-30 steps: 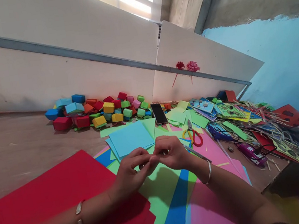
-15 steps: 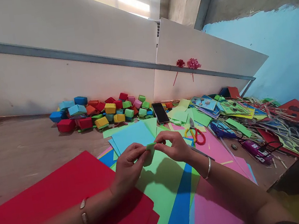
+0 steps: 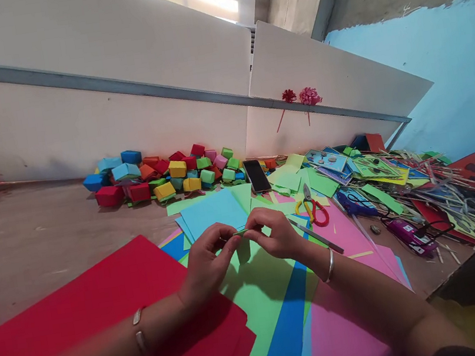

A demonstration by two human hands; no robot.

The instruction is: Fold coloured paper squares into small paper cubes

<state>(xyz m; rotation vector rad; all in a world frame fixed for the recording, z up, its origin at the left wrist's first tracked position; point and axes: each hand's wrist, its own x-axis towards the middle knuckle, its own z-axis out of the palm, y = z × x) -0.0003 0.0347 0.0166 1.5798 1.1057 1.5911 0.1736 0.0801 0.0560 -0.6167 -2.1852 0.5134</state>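
Between my two hands is a small folded piece of green paper (image 3: 241, 233), seen nearly edge-on. My left hand (image 3: 209, 260) pinches its left end between thumb and fingers. Its right end is pinched by my right hand (image 3: 275, 234). Both hands are over a light green sheet (image 3: 258, 317), and their shadow falls on it. A light blue sheet (image 3: 213, 210) lies just behind the hands. Large red sheets (image 3: 150, 310) spread under my left forearm, and pink sheets (image 3: 336, 330) lie under my right forearm.
Small folded paper boxes (image 3: 178, 169) are heaped against the white board. A phone (image 3: 257, 175), scissors (image 3: 313, 208) and a long thin blade-like tool (image 3: 317, 236) lie behind and right of my hands. Farther right are glue guns (image 3: 410, 235), sticks and decorated cards (image 3: 374, 168).
The green piece has tilted between my fingers and now shows a thinner edge. My hands stay close together. The whole view has shifted slightly, and more of the blade-like tool shows.
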